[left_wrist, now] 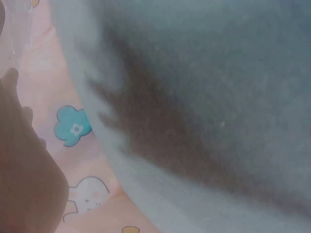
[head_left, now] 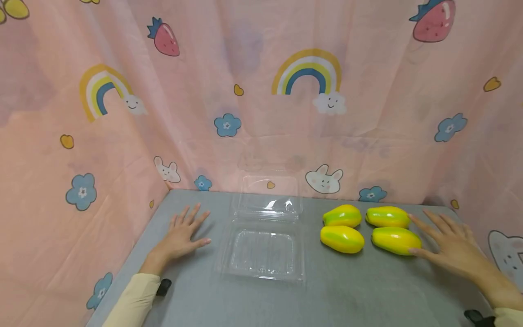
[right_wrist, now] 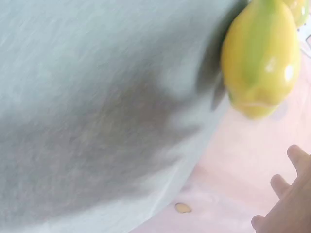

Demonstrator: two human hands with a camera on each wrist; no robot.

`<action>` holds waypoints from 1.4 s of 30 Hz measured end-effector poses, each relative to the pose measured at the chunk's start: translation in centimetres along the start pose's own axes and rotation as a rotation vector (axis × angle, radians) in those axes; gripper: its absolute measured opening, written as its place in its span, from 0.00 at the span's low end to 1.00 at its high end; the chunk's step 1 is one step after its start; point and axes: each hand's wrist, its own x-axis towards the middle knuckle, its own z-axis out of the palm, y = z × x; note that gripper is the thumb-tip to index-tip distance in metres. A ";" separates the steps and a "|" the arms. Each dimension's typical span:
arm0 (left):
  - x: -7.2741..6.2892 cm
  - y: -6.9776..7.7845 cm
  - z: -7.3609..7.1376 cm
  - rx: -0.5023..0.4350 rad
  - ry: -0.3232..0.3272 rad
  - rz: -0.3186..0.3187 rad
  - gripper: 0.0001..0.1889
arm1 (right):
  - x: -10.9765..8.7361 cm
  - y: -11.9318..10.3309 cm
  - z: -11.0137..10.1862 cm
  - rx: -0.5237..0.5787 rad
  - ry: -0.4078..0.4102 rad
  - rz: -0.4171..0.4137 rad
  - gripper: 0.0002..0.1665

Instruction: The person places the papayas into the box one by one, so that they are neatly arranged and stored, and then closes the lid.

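Note:
Several yellow-green papayas sit in two pairs on the right of the grey table. My right hand (head_left: 451, 243) is spread beside the right pair, its thumb and a fingertip right at the ends of the front papaya (head_left: 395, 241) and the back papaya (head_left: 387, 217). Left of them lie another front papaya (head_left: 342, 239) and back papaya (head_left: 342, 215). In the right wrist view a papaya (right_wrist: 262, 58) shows near the fingers. My left hand (head_left: 181, 236), fingers spread and holding nothing, hovers left of a clear plastic clamshell box (head_left: 261, 252), whose lid (head_left: 269, 195) stands raised at the back.
The grey table (head_left: 351, 295) ends at a pink curtain (head_left: 261, 127) printed with rainbows, flowers and rabbits, which hangs behind it and along both sides. Dark straps circle both wrists. Shadows of the hands fall on the table in both wrist views.

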 end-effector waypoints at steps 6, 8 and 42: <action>-0.2 0.6 0.0 -0.012 -0.013 0.030 0.45 | 0.3 -1.2 -0.4 0.043 0.013 -0.061 0.57; -0.3 0.7 0.0 -0.009 -0.012 0.034 0.45 | 0.4 -1.6 -0.4 0.061 0.015 -0.078 0.56; -2.0 5.3 0.2 -0.156 -0.010 0.203 0.45 | 2.4 -9.4 -0.5 0.144 0.028 -0.150 0.56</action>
